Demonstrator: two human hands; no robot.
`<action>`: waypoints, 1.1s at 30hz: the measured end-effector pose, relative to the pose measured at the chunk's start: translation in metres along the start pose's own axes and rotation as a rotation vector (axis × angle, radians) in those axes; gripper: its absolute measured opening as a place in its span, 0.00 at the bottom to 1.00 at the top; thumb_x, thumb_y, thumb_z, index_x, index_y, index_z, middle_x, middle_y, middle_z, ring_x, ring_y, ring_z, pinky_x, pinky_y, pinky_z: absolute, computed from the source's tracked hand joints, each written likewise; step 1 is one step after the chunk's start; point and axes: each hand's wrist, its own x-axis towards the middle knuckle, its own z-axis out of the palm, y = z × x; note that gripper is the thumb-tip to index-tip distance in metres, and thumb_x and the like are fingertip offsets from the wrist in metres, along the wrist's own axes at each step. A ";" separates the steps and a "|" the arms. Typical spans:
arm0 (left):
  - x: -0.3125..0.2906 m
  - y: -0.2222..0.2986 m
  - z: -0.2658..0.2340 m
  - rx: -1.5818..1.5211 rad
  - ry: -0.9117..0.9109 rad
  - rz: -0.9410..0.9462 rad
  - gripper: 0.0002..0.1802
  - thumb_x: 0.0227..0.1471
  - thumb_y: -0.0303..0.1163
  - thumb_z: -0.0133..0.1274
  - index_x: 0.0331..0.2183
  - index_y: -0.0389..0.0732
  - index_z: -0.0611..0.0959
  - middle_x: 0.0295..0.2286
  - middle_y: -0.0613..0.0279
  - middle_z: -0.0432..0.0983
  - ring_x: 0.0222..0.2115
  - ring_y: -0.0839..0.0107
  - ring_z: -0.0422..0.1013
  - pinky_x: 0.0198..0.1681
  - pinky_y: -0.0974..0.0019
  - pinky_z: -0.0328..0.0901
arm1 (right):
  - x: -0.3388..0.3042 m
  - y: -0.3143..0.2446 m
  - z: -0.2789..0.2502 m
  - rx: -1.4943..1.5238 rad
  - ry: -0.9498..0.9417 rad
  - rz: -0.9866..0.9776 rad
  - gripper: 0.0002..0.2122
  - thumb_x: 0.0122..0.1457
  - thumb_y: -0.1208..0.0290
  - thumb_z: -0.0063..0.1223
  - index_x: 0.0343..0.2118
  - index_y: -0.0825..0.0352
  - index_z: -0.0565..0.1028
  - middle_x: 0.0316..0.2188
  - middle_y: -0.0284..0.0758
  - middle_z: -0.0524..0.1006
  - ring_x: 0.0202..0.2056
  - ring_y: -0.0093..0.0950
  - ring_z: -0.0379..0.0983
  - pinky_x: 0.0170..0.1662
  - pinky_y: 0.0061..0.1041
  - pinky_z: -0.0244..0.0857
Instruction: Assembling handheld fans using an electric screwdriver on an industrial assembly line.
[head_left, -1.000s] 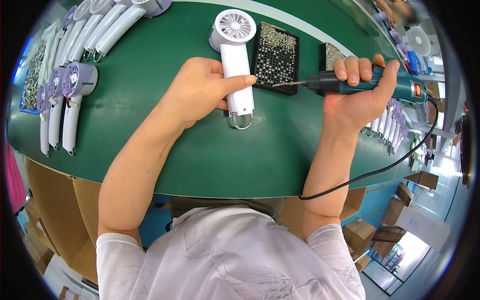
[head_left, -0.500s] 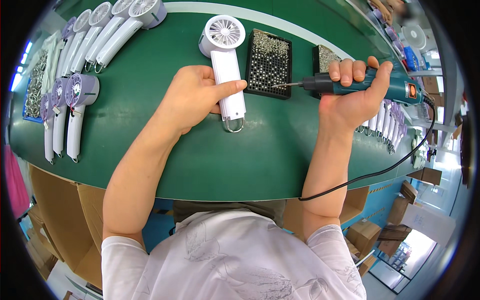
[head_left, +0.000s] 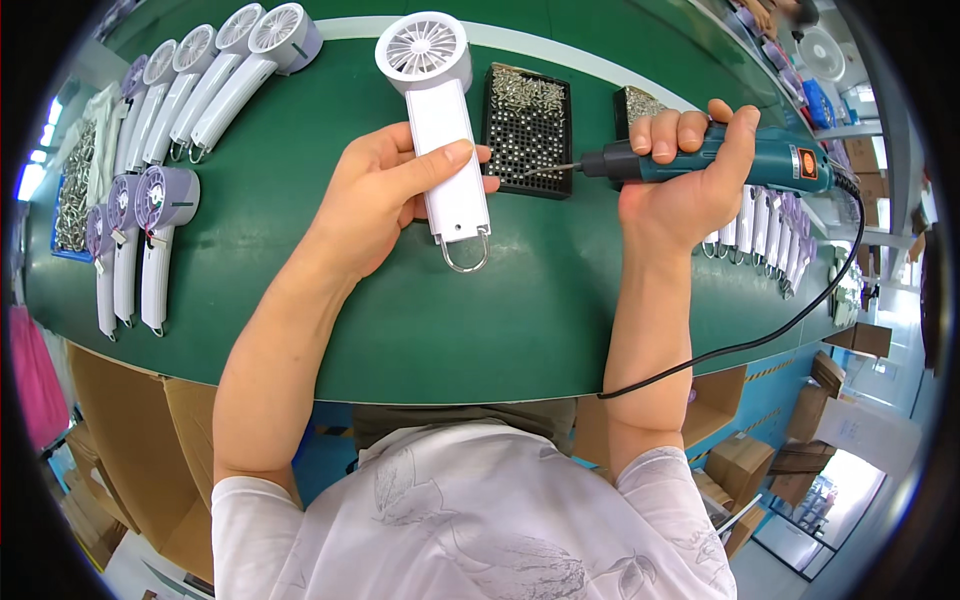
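"What surrounds the work?"
"Handheld fans [head_left: 230, 108] crowd the frame's upper left; a black screw tray [head_left: 567, 130] sits at upper centre."
"And the grips?"
"The left hand [head_left: 375, 195] clasps a white fan [head_left: 440, 115], upper centre; the right hand [head_left: 690, 195] wraps a green electric screwdriver [head_left: 765, 160], upper right."

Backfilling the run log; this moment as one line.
left hand: holds white handheld fan | right hand: grips teal electric screwdriver | bit tip: over black screw tray in view, contact unclear

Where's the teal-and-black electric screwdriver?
Head view, right of centre: the screwdriver is gripped in the right hand, its metal bit pointing left, visually overlapping the black rectangular screw tray.
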 end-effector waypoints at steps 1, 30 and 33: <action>0.000 0.000 0.001 -0.057 -0.049 0.026 0.30 0.60 0.36 0.55 0.54 0.23 0.68 0.49 0.39 0.74 0.48 0.51 0.77 0.48 0.55 0.76 | 0.000 -0.001 0.000 0.010 -0.010 0.003 0.16 0.67 0.55 0.51 0.38 0.67 0.70 0.16 0.29 0.66 0.15 0.23 0.62 0.20 0.31 0.61; -0.007 0.005 0.003 0.131 0.258 0.104 0.22 0.46 0.24 0.67 0.41 0.29 0.75 0.29 0.54 0.80 0.26 0.70 0.79 0.28 0.69 0.73 | 0.001 -0.016 -0.006 0.085 -0.020 0.018 0.15 0.67 0.56 0.50 0.36 0.66 0.73 0.17 0.29 0.65 0.16 0.23 0.61 0.21 0.29 0.59; -0.007 0.006 0.007 0.169 0.342 0.104 0.20 0.46 0.28 0.67 0.38 0.31 0.76 0.25 0.60 0.77 0.21 0.76 0.74 0.23 0.72 0.68 | 0.001 -0.019 -0.005 0.095 -0.021 0.015 0.15 0.67 0.56 0.50 0.36 0.66 0.73 0.17 0.29 0.65 0.16 0.23 0.61 0.21 0.29 0.59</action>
